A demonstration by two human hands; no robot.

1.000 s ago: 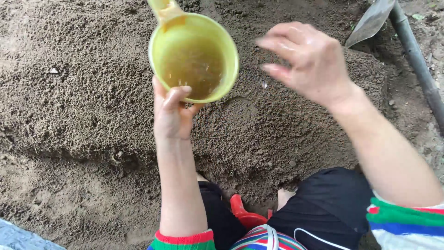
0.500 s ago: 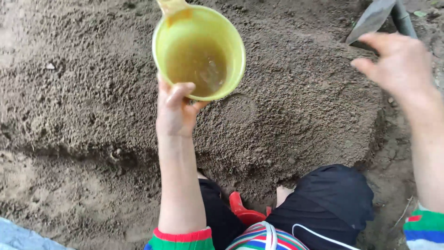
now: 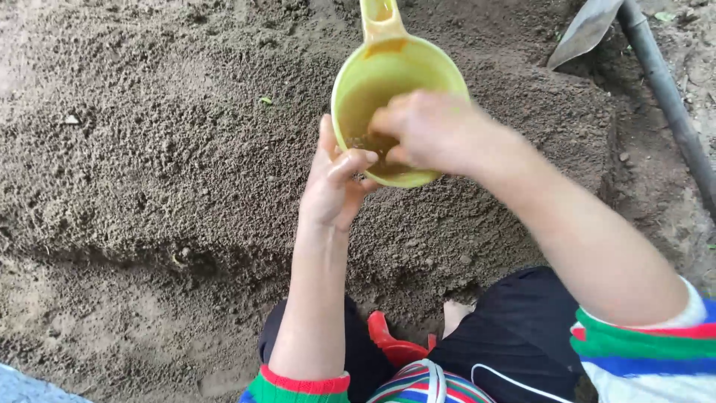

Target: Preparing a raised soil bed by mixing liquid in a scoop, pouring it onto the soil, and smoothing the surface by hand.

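Above a mound of loose brown soil, the left hand [image 3: 333, 188] holds a yellow-green plastic scoop [image 3: 395, 89] by its near rim: the thumb hooks over the edge into the bowl while the fingers close underneath, a firm grip on the cup. The scoop sits near the top middle of the view, its bowl facing up and its short handle pointing away from the person toward the upper edge. Murky brownish water [image 3: 363, 104] fills the lower part of the bowl.

Reaching in from the right, the right hand [image 3: 425, 130] dips into the scoop, fingers bunched together and curled down toward the water. It is blurred, and whether it has hold of anything inside cannot be told.

Beneath both hands lies the soil mound [image 3: 186, 149], crumbly and dark, with a paler, flatter patch of earth at the lower left. At the upper right a grey metal trowel blade [image 3: 583, 31] rests on the dirt just beside a dark pipe [image 3: 671, 97] that runs down the right edge.

Below, the person's black shorts [image 3: 514, 336] and striped sleeves in red, green, blue and white frame a small red object [image 3: 391, 343] between the knees.
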